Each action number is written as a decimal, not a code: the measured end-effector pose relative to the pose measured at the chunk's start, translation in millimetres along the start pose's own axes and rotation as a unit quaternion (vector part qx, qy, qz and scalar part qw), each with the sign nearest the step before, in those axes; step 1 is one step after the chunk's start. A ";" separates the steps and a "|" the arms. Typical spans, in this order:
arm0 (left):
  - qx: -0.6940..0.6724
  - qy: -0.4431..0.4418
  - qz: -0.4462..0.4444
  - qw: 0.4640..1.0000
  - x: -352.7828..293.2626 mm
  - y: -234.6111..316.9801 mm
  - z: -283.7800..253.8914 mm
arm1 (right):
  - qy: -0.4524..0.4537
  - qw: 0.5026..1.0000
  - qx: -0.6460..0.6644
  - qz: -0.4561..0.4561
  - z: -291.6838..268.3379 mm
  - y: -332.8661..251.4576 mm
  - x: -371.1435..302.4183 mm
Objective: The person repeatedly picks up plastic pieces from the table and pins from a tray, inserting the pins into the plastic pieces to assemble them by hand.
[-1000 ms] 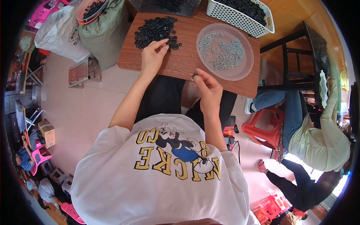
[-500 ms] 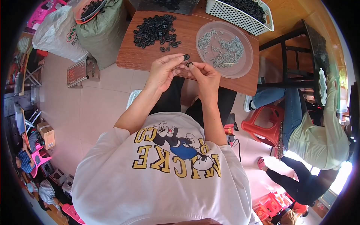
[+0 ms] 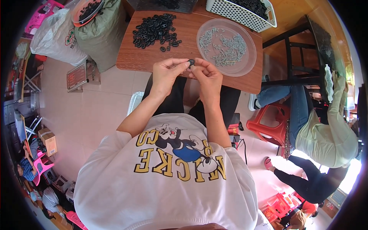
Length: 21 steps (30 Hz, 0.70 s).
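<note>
My left hand (image 3: 167,75) and my right hand (image 3: 207,76) meet over the near edge of the brown wood-grain table (image 3: 132,57). Between their fingertips is a small black oval part (image 3: 191,61), pinched by both hands. The fingers cover much of it, so I cannot tell whether the two black pieces are joined. Beyond my left hand lies a heap of similar black oval parts (image 3: 153,30), with a few loose ones at its near edge. By my right hand stands a round clear plastic tray (image 3: 245,69) holding many small silvery pins or screws (image 3: 230,50).
A white perforated basket (image 3: 239,17) of black parts and a dark tray (image 3: 165,5) stand at the table's far side. Stuffed sacks (image 3: 97,42) and a small metal stool (image 3: 78,76) are on the left. To the right are a red stool (image 3: 270,122) and other people.
The two hands have come closer together. The black pieces, apart with a thin pin-like bit between them before, now meet at the fingertips. The view has shifted slightly.
</note>
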<state>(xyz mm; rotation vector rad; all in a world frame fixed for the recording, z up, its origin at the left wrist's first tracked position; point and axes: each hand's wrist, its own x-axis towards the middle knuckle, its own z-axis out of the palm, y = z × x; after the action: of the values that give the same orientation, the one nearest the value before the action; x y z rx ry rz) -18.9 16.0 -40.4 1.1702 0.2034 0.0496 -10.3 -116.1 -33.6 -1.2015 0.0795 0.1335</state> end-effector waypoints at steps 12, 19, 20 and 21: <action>0.005 -0.070 0.015 0.997 -10.9 2.4 -1.5 | -0.004 0.999 -0.022 -0.025 0.7 -0.1 -10.5; 0.093 -0.087 0.038 0.991 -13.8 9.8 -5.8 | -0.044 0.998 -0.028 -0.016 -5.6 0.3 -13.1; 0.092 -0.086 0.038 0.991 -12.7 8.8 -7.8 | -0.045 0.998 -0.028 -0.016 -6.5 -0.3 -13.2; 0.100 -0.096 0.042 0.989 -11.3 6.7 -10.4 | -0.056 0.998 -0.027 -0.014 -7.5 -0.9 -13.3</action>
<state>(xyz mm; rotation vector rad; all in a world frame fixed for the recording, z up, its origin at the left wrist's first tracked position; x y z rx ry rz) -31.5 26.5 -36.5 1.3753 -0.0116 -0.0105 -23.3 -124.2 -33.6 -1.2470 -0.0392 0.1802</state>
